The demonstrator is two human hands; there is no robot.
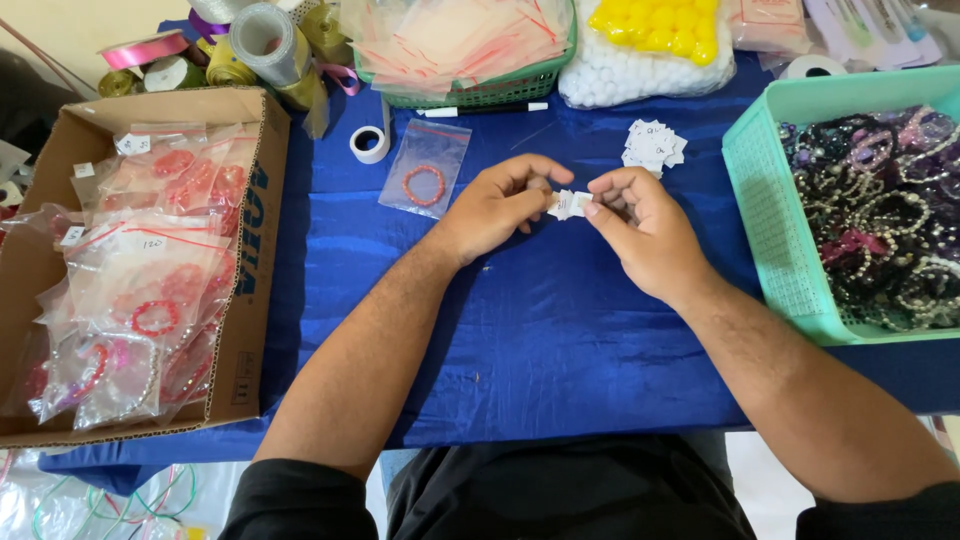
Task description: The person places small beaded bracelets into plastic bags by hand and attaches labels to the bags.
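**Tiny paper tags pinched over the blue bench**

A small stack of white paper tags (570, 204) is gripped between the left hand (497, 203) and right hand (645, 228), fingertips closed on it, just above the blue-clothed bench (520, 330). A bagged red bracelet (425, 183) is seen just beyond, a teal basket (775, 215) of beads to the right, a cardboard box (250, 250) to the left.

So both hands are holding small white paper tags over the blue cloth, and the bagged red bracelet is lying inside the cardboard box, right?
Not quite. The bagged red bracelet lies on the blue cloth, beside the cardboard box, not in it. The head view shows this. The left hand and right hand do hold small white paper tags.
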